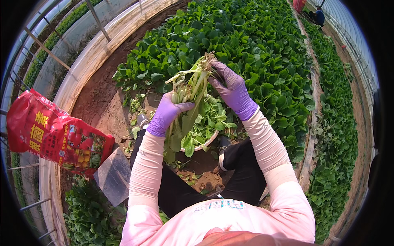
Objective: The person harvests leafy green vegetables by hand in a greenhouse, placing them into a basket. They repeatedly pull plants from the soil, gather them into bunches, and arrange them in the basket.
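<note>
My left hand (pixel 172 111), in a purple glove, is closed around a bunch of leafy greens (pixel 191 118), its pale stems pointing up and its leaves hanging down. At the upper right of the bunch, my right hand (pixel 231 87), gloved alike, has its fingers and thumb on the rooty ends of some plants (pixel 207 66). Soil-coloured roots stick out above the fingertips. Below the hands, between my feet, a round container with a pale rim (pixel 211 140) holds loose green plants (pixel 217 115), partly hidden by the bunch.
A dense bed of leafy greens (pixel 246 40) spreads ahead. A red printed plastic bag (pixel 61 132) lies at left beside a grey flat panel (pixel 114 176). Plastic sheeting (pixel 89 66) and metal poles (pixel 98 20) border the left side. Another person (pixel 319 17) crouches far off at upper right.
</note>
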`<state>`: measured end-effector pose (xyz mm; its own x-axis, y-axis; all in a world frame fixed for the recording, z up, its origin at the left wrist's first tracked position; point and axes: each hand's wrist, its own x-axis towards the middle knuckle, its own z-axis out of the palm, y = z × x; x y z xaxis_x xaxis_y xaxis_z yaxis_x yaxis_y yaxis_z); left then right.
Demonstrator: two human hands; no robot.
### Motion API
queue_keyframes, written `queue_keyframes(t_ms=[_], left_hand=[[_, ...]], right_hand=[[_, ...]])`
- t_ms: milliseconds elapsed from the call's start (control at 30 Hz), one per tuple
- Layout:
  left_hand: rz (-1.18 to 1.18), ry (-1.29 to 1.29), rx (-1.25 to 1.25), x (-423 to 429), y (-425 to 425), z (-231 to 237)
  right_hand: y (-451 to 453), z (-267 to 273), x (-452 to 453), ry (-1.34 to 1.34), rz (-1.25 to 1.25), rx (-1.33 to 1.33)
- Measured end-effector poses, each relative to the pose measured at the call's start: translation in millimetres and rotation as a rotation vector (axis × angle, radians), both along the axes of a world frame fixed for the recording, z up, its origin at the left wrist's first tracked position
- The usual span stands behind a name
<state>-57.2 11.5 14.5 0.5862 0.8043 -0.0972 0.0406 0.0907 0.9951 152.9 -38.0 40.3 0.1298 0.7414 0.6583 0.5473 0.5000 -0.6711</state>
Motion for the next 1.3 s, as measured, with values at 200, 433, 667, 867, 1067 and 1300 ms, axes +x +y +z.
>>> queue_keyframes(t_ms=[200, 433, 667, 867, 1067, 1300], left_hand=[[-0.022, 0.019, 0.074, -7.8, 1.0, 0.9], [0.297, 0.443, 0.591, -5.4, 3.6, -15.3], [0.372, 0.508, 0.902, 1.0, -13.5, -8.5], [0.437, 0.533, 1.062, 0.4, -8.3, -7.0], [0.437, 0.653, 1.213, 2.0, -9.2, -10.3], [0.346, 0.678, 1.365, 11.8, -17.3, -8.8]], right_hand=[[7.7, 0.9, 26.3, -0.259, -0.139, 0.279], [8.9, -9.7, 46.8, -0.344, -0.295, -0.182], [10.8, -5.0, 7.5, -0.408, -0.104, 0.054], [22.3, -14.8, 82.0, 0.137, -0.162, -0.298], [13.1, -7.4, 49.6, 0.102, -0.113, -0.333], [10.2, -1.8, 23.9, 0.916, 0.181, -0.608]])
